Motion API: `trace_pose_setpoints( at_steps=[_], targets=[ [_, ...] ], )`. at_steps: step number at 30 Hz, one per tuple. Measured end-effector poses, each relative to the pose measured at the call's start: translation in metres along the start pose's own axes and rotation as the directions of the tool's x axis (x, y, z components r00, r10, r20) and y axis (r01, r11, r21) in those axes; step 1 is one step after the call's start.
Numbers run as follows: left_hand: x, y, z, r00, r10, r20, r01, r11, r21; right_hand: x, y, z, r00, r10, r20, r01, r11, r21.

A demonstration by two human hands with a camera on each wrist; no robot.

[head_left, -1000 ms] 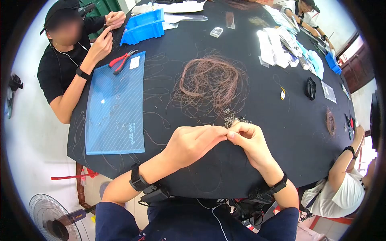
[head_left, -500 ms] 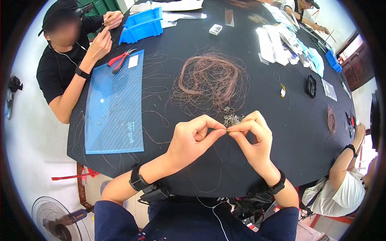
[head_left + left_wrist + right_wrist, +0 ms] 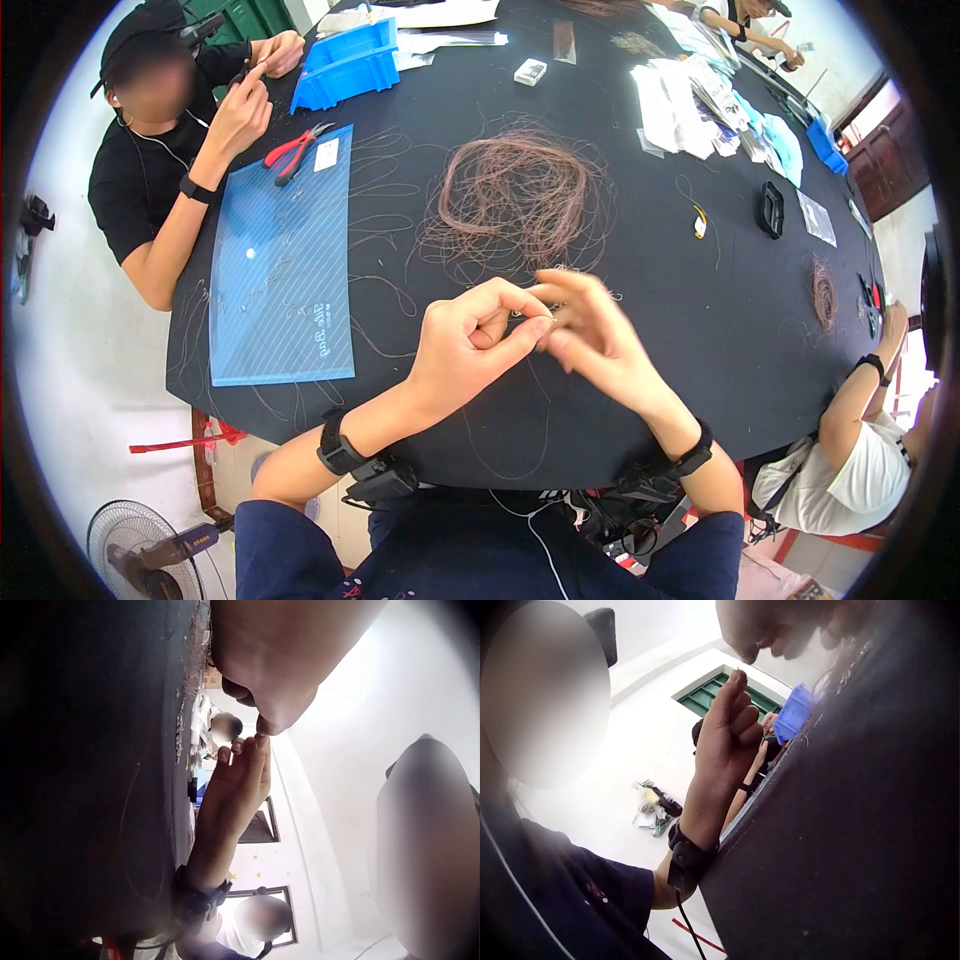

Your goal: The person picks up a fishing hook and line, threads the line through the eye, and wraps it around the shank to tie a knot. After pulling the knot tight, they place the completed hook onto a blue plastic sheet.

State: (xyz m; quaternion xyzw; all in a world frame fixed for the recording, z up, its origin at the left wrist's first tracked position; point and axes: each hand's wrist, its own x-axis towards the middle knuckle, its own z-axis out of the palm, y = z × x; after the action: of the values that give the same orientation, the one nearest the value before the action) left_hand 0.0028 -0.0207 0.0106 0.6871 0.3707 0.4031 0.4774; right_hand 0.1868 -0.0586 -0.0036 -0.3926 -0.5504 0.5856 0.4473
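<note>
In the head view my left hand [image 3: 468, 335] pinches a thin line [image 3: 547, 420] between thumb and forefinger, and a loop of it droops over the black table. A tiny pale tip shows at those fingertips; its kind is too small to tell. My right hand [image 3: 605, 350] is blurred, its fingers loosely spread right beside the left fingertips. The left wrist view shows the right hand [image 3: 232, 791] with fingers extended; the right wrist view shows the left hand [image 3: 731, 735] with thumb up against the curled forefinger. Behind my hands lies a tangled bundle of brown line [image 3: 515, 195].
A blue file bag [image 3: 280, 340] with small metal bits lies left, red-handled pliers [image 3: 290, 158] on its upper end. Farther back are a blue bin [image 3: 345, 70], a small white box [image 3: 530, 72] and paper packets [image 3: 680, 110]. Other people sit around the table [image 3: 650, 420].
Both hands met at their fingertips half a second ago. My right fingers have since come off and spread, moving slightly left over the pile of small metal pieces; the left pinch stays.
</note>
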Motion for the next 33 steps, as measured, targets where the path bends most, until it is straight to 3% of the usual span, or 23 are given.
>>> trace_pose_setpoints(
  at_steps=[2, 5, 7, 8, 11, 12, 15, 16, 17, 19, 20, 21, 22, 23, 25, 26, 27, 29, 31, 33],
  targets=[
    [0.001, 0.0, 0.0, 0.999, 0.047, -0.014, -0.047, 0.998, 0.033, -0.001, -0.007, 0.007, 0.961, 0.177, 0.214, -0.21, 0.967, 0.141],
    [0.002, -0.001, -0.004, 0.987, 0.155, -0.046, -0.148, 0.981, 0.127, -0.004, -0.012, 0.005, 0.871, 0.259, 0.418, -0.361, 0.914, 0.185],
    [0.005, -0.001, -0.008, 0.976, 0.204, -0.073, -0.19, 0.968, 0.165, -0.004, -0.024, -0.001, 0.889, 0.261, 0.376, -0.304, 0.951, 0.059],
    [0.007, 0.0, -0.01, 0.974, 0.208, -0.092, -0.191, 0.967, 0.166, -0.005, -0.025, -0.001, 0.941, 0.208, 0.266, -0.245, 0.963, 0.114],
    [0.009, 0.002, -0.015, 0.97, 0.203, -0.134, -0.181, 0.971, 0.158, -0.003, -0.012, -0.012, 0.996, 0.082, 0.045, -0.092, 0.945, 0.314],
    [0.01, 0.002, -0.015, 0.97, 0.2, -0.139, -0.177, 0.971, 0.157, 0.002, -0.009, -0.017, 0.998, 0.03, 0.057, -0.048, 0.933, 0.357],
    [0.007, 0.006, -0.011, 0.978, 0.178, -0.109, -0.169, 0.982, 0.089, 0.005, -0.015, -0.007, 0.998, 0.047, -0.036, -0.037, 0.968, 0.247],
    [0.004, 0.007, -0.009, 0.981, 0.17, -0.09, -0.166, 0.985, 0.054, 0.006, -0.014, -0.007, 0.993, 0.068, 0.101, -0.087, 0.975, 0.204],
    [0.0, 0.007, -0.009, 0.977, 0.214, -0.016, -0.211, 0.969, 0.129, 0.005, -0.018, -0.006, 0.96, 0.128, 0.249, -0.185, 0.958, 0.219],
    [-0.008, 0.0, -0.001, 0.831, 0.511, 0.219, -0.552, 0.806, 0.212, 0.005, -0.003, 0.008, 0.919, -0.031, 0.394, -0.08, 0.961, 0.263],
    [-0.012, -0.002, 0.002, 0.795, 0.551, 0.252, -0.591, 0.798, 0.117, 0.005, -0.004, 0.011, 0.864, -0.021, 0.503, -0.11, 0.967, 0.229],
    [-0.013, -0.005, 0.006, 0.756, 0.592, 0.278, -0.621, 0.783, 0.022, 0.002, -0.006, 0.013, 0.861, -0.007, 0.508, -0.044, 0.995, 0.089],
    [-0.008, -0.007, 0.014, 0.702, 0.685, 0.195, -0.686, 0.724, -0.074, 0.003, -0.006, 0.013, 0.843, -0.006, 0.538, -0.019, 0.999, 0.041],
    [-0.011, -0.004, 0.013, 0.747, 0.629, 0.216, -0.631, 0.773, -0.069, 0.003, -0.004, 0.012, 0.825, -0.002, 0.566, 0.006, 1.0, -0.005],
    [-0.015, 0.011, 0.005, 0.823, 0.506, 0.258, -0.509, 0.859, -0.059, 0.004, -0.003, 0.0, 0.75, 0.231, 0.62, -0.436, 0.877, 0.2],
    [-0.011, 0.009, 0.001, 0.821, 0.535, 0.201, -0.552, 0.833, 0.038, -0.002, -0.008, 0.001, 0.824, 0.188, 0.534, -0.304, 0.943, 0.138],
    [-0.01, 0.004, 0.005, 0.843, 0.531, 0.084, -0.537, 0.841, 0.07, -0.003, -0.015, -0.003, 0.828, 0.212, 0.519, -0.333, 0.931, 0.151],
    [-0.005, 0.009, -0.009, 0.891, 0.453, 0.039, -0.444, 0.847, 0.292, -0.005, -0.026, -0.017, 0.827, 0.261, 0.498, -0.391, 0.903, 0.177],
    [0.004, 0.004, -0.013, 0.903, 0.426, -0.059, -0.39, 0.869, 0.304, -0.006, -0.022, -0.02, 0.983, 0.055, 0.174, -0.108, 0.943, 0.314],
    [0.009, 0.003, -0.017, 0.935, 0.347, -0.076, -0.311, 0.903, 0.297, 0.0, -0.018, -0.04, 0.985, -0.171, 0.029, 0.159, 0.955, 0.25]
  ],
)
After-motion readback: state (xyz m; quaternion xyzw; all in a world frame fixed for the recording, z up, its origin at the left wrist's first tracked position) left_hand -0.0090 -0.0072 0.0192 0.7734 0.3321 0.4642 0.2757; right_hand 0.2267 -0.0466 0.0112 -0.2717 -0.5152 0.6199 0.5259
